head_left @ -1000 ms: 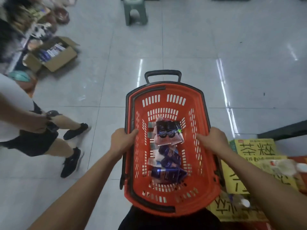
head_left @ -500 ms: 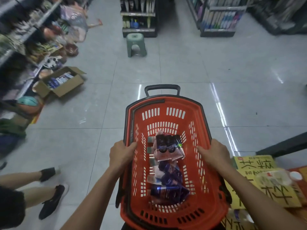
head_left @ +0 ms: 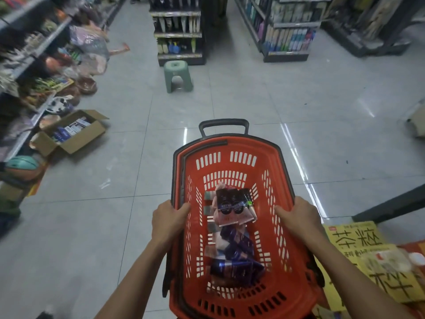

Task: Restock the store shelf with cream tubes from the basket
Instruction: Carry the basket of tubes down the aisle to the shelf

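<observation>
An orange plastic basket (head_left: 230, 147) with a black handle is held in front of me above the floor. My left hand (head_left: 169, 218) grips its left rim and my right hand (head_left: 299, 217) grips its right rim. Inside lie several cream tubes (head_left: 233, 209), pink packs at the far end and dark blue tubes (head_left: 236, 268) nearer me. Store shelves (head_left: 178, 31) stand ahead at the end of the aisle, and another shelf unit (head_left: 289, 26) stands to the right of it.
A green stool (head_left: 178, 75) stands on the floor ahead. An open cardboard box (head_left: 71, 134) of goods lies left, beside crowded shelves (head_left: 34, 65) and a basketball (head_left: 23, 166). Yellow printed boxes (head_left: 358, 238) sit at lower right. Grey tiled floor spreads between.
The view has lifted from the floor toward the aisle, bringing the far shelves into sight. The person on the left has dropped out of view. Both hands keep their grip on the basket.
</observation>
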Available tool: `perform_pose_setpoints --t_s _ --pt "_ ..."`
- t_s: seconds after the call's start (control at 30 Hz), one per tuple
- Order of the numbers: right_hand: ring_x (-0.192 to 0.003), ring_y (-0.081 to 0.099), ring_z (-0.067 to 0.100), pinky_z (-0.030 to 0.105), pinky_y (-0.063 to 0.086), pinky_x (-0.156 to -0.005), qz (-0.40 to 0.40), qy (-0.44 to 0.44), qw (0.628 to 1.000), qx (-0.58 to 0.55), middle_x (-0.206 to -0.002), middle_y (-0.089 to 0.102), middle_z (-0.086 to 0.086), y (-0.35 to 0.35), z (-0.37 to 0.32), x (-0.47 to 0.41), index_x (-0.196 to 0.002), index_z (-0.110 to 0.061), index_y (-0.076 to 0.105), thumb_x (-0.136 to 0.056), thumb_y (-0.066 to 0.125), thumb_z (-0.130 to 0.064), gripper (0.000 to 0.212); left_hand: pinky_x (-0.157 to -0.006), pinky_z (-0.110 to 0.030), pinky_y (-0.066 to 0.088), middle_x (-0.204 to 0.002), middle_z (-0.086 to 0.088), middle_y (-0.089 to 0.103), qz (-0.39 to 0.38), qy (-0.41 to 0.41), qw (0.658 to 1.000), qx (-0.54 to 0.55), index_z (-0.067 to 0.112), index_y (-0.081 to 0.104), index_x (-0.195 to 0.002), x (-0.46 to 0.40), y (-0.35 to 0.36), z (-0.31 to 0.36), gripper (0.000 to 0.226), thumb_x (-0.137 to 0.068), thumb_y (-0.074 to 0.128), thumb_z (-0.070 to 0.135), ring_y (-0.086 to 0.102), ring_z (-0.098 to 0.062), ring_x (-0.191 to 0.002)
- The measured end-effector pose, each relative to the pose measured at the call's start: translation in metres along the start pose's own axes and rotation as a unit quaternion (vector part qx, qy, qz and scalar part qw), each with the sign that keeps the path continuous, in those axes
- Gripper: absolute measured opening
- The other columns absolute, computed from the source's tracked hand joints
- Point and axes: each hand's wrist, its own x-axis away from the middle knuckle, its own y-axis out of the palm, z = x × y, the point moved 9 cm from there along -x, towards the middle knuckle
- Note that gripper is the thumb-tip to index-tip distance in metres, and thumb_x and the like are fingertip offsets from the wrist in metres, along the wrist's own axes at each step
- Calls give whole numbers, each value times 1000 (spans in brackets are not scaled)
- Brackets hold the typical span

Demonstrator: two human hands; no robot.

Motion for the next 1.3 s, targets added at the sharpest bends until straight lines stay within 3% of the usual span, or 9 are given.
perform_pose_setpoints --t_s 0.27,0.6,1.0,1.3 --pt "-79 68 22 37 59 -72 -13 -6 1000 3 -98 68 3 5 -19 -105 -116 -14 59 -88 66 -62 56 -78 -44 67 -84 4 78 11 -7 1000 -11 16 69 -99 -77 25 56 43 -89 73 58 78 -17 -67" --pt "-70 64 16 27 49 -60 -13 -63 998 20 -92 63 -4 -41 -64 -269 -116 -15 60 -89 65 -66 57 -76 -44 67 -81 3 78 53 -26 998 10 16 66 -95 -170 74 152 42 -89 75 56 78 -16 -65" --pt "-62 57 9 20 38 -49 -41 -49 998 0 -93 61 -4 -46 -81 -375 -119 -15 58 -90 65 -64 58 -78 -45 67 -84 4 79 55 -50 997 -6 20 65 -96 -251 111 211 41 -89 73 60 79 -16 -68" --pt "-69 60 15 25 44 -54 -44 -33 998 -1 -98 65 -1 -31 -132 -464 -120 -15 57 -90 63 -64 58 -81 -44 66 -89 5 77 29 -32 999 -25 21 64 -102 -360 117 252 44 -89 70 62 78 -17 -73"
